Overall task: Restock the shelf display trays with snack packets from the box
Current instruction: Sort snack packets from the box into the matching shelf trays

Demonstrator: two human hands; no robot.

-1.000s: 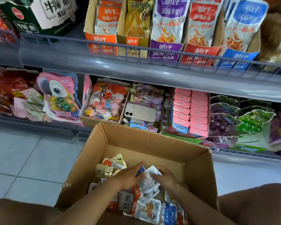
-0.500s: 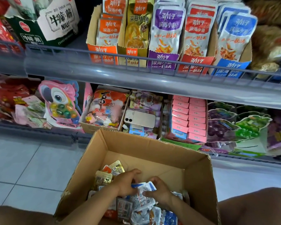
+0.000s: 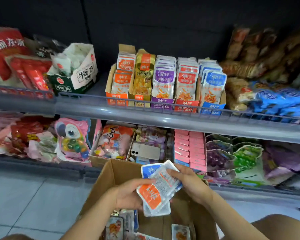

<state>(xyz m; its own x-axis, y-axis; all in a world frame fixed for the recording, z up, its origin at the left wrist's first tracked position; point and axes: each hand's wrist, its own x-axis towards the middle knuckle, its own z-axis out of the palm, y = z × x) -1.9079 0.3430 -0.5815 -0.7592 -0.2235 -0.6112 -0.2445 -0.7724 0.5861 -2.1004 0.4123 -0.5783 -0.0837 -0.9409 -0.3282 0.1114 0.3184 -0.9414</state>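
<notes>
An open cardboard box (image 3: 111, 172) stands on the floor below me, with several snack packets (image 3: 114, 227) loose in its bottom. Above the box I hold a small stack of snack packets (image 3: 160, 187), orange, white and blue. My left hand (image 3: 128, 194) grips the stack's lower left end and my right hand (image 3: 189, 182) grips its upper right end. On the upper shelf a row of display trays (image 3: 164, 101) holds upright packets in orange, gold, purple, red and blue.
A grey shelf rail (image 3: 145, 113) runs across the front of the upper shelf. The lower shelf holds candy boxes, a white phone (image 3: 145, 151), pink packs (image 3: 189, 149) and grape gummy bags (image 3: 232, 156). Grey floor tiles (image 3: 33, 196) lie left of the box.
Both hands have lifted out of the box with a stack of packets, which now sits above the box's rim. The view has tilted up toward the upper shelf.
</notes>
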